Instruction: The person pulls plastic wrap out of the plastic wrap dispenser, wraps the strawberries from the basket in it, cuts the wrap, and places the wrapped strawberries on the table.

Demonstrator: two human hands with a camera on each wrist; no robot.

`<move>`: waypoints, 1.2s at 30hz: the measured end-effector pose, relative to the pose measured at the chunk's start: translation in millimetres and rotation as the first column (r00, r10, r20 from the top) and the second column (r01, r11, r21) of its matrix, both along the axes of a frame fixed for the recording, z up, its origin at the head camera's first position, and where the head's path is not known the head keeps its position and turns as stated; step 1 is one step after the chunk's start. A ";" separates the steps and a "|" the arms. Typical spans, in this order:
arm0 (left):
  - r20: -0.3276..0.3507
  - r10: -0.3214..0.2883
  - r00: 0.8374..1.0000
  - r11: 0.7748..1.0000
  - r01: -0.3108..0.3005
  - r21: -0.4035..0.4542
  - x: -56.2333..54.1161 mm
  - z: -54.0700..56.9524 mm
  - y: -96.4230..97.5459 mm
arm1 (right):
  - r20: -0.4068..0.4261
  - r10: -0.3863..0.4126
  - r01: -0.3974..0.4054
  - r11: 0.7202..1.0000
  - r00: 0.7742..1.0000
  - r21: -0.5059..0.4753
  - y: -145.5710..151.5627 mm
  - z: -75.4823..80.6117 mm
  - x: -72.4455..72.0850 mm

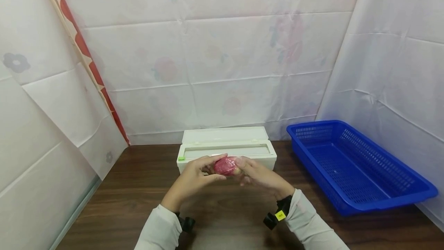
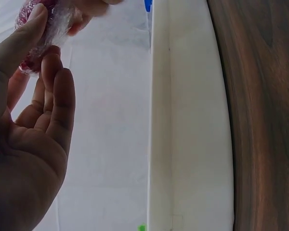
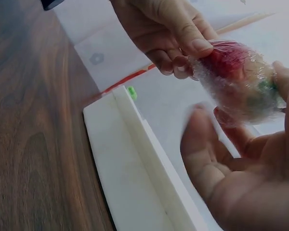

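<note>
Both hands hold a roundish bundle (image 1: 226,166) wrapped in clear cling film, red with pale and green patches in the right wrist view. I cannot tell what is inside. My left hand (image 1: 195,178) pinches its red end between thumb and fingers. At the other end my right hand (image 1: 260,174) grips it with the thumb on top, while some fingers stand away from it in the right wrist view. Just behind the hands is a long white cling film dispenser (image 1: 227,145), its lid (image 1: 225,134) raised and a green slider (image 1: 181,158) at its left end.
A blue plastic basket (image 1: 350,176) with slotted sides stands to the right on the dark wood table (image 1: 114,200). White patterned sheets (image 1: 222,57) hang behind and at both sides. Each wrist wears a black camera strap (image 1: 284,205).
</note>
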State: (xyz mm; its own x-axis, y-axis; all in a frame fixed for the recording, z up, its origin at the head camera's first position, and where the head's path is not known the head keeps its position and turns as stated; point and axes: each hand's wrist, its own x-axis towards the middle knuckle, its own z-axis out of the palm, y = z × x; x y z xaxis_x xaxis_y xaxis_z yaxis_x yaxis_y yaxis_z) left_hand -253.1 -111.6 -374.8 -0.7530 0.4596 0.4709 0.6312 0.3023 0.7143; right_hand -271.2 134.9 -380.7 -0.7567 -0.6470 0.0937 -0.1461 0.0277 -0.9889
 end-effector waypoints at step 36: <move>0.138 -0.188 0.972 0.980 0.177 0.093 1.1 -7.4 6.6 | -0.158 -0.185 0.201 0.975 0.970 0.090 0.0 3.9 4.7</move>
State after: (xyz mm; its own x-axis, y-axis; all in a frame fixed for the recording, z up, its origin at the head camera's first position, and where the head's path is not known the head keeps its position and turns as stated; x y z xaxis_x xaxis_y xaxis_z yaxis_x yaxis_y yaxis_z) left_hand -252.0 -104.9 -382.2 -0.7228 0.5609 0.4037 0.5584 0.1299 0.8193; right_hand -266.5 134.9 -376.8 -0.8512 -0.5018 0.1537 -0.2722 0.1718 -0.9468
